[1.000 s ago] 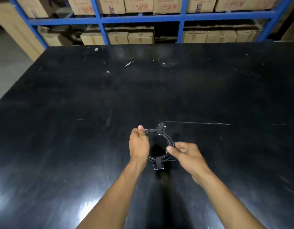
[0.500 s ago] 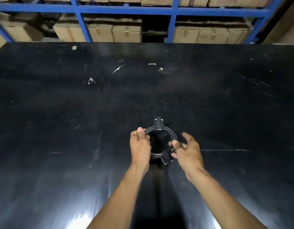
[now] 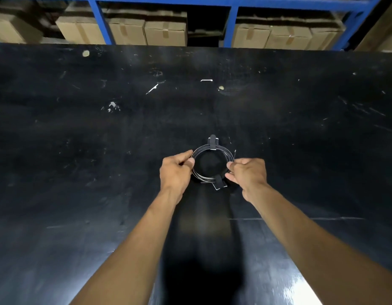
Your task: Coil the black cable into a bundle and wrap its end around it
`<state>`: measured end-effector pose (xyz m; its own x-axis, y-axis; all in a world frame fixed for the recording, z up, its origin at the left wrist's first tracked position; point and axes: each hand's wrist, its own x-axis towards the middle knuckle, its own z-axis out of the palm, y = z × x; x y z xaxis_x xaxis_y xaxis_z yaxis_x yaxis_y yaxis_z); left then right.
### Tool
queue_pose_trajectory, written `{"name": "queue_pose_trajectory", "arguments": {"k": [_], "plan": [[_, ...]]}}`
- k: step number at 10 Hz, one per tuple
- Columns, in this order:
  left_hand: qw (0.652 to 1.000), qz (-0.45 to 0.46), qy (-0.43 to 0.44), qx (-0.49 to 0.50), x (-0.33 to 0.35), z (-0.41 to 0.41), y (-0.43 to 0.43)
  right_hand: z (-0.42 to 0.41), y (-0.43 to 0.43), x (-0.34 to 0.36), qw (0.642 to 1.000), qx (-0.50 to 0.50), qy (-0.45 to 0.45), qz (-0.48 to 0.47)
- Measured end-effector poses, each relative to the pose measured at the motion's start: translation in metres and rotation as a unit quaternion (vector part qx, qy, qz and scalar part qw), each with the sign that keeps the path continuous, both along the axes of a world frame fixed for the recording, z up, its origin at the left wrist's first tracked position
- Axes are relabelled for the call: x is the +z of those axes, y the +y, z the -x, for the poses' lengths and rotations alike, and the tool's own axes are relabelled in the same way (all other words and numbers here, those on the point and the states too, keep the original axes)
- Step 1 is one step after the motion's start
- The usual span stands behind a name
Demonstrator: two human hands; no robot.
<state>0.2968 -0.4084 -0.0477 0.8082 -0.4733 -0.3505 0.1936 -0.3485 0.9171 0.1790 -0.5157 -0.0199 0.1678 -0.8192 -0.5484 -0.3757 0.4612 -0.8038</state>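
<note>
The black cable (image 3: 221, 152) forms a round coil of several loops just above the black table (image 3: 80, 172). A black strap (image 3: 212, 142) binds the coil at its far side and a second strap (image 3: 219, 182) at its near side. My left hand (image 3: 175, 172) pinches the coil's left side between thumb and fingers. My right hand (image 3: 247, 172) pinches the right side, close to the near strap. A thin cable end sticks up at the coil's right edge.
Blue shelving (image 3: 102, 20) with several cardboard boxes (image 3: 164, 33) stands beyond the table's far edge. White scuffs and specks mark the tabletop. Glare lies at the near right corner.
Both hands carried the coil farther from me over the table. My right hand shifted from the near strap to the coil's right side. The view tilted down.
</note>
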Motion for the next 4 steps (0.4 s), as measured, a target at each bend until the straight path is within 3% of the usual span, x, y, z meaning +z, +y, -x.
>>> {"name": "queue_pose_trajectory", "arguments": {"k": [2, 4], "plan": [[0.998, -0.038, -0.043, 0.035, -0.004, 0.002, -0.003, 0.008, 0.004, -0.013, 1.0, -0.01, 0.029, 0.003], [0.995, -0.043, -0.05, 0.074, 0.013, 0.015, 0.018, 0.025, 0.016, 0.003, 0.999, -0.037, -0.019, -0.032]]}}
